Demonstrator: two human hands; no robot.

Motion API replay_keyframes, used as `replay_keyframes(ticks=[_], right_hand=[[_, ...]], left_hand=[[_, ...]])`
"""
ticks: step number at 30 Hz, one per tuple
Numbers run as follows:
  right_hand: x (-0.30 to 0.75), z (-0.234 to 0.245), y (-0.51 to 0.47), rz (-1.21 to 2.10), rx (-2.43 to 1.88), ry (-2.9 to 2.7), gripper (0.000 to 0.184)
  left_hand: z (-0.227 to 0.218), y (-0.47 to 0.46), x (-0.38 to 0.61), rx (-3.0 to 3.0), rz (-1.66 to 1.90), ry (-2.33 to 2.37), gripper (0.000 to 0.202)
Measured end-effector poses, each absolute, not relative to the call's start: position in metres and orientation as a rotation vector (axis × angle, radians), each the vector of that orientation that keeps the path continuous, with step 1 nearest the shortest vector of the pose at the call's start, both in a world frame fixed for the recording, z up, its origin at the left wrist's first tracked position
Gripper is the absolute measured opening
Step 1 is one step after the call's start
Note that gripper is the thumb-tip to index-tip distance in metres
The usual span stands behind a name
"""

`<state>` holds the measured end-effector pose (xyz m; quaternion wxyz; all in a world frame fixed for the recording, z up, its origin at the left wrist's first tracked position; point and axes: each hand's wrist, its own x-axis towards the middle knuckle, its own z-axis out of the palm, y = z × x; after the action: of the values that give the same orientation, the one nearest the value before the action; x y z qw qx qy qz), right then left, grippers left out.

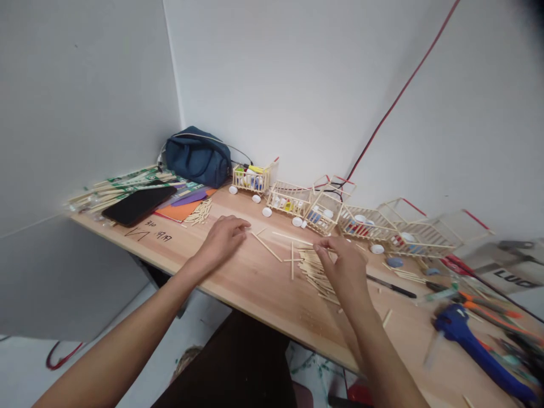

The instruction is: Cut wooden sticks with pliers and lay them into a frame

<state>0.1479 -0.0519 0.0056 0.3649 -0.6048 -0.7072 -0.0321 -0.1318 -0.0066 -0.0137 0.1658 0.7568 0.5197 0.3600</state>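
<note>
My right hand (343,262) pinches one end of a thin wooden stick (293,238), which points left just above the table. My left hand (225,237) has its fingers curled together, and whatever might be between them is hidden. Its fingertips are close to the end of another wooden stick (267,247) lying slantwise. Beside that, two short sticks (292,260) lie crossed. Under and next to my right hand spreads a pile of cut sticks (312,269).
Several small stick-built carts (289,195) with white wheels line the wall. On the left are a blue bag (198,156), a black phone (138,204), coloured paper (178,211) and bundled sticks (106,192). A blue glue gun (471,340), pliers (488,309) and a black pen (393,286) lie right.
</note>
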Motion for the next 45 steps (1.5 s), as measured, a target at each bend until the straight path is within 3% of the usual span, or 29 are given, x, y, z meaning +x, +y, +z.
replay_keyframes(ticks=[3, 7, 15, 31, 45], right_hand=[[0.133, -0.005, -0.064, -0.109, -1.616, -1.728, 0.021], [0.112, -0.019, -0.083, -0.102, -1.713, -1.655, 0.020], [0.098, -0.029, -0.095, -0.121, -1.703, -1.727, 0.020], [0.095, -0.023, -0.055, 0.121, -1.736, -1.768, 0.014], [0.100, -0.025, -0.047, 0.002, -1.724, -1.876, 0.013]], left_hand=[[-0.014, -0.001, -0.128, 2.412, 0.872, 1.402, 0.031], [-0.014, -0.002, -0.127, 2.478, 0.756, 1.363, 0.021], [-0.016, -0.014, -0.139, 2.293, 0.896, 1.383, 0.022], [-0.026, 0.004, -0.134, 2.375, 0.844, 1.351, 0.015], [-0.024, 0.006, -0.133, 2.400, 0.853, 1.333, 0.009]])
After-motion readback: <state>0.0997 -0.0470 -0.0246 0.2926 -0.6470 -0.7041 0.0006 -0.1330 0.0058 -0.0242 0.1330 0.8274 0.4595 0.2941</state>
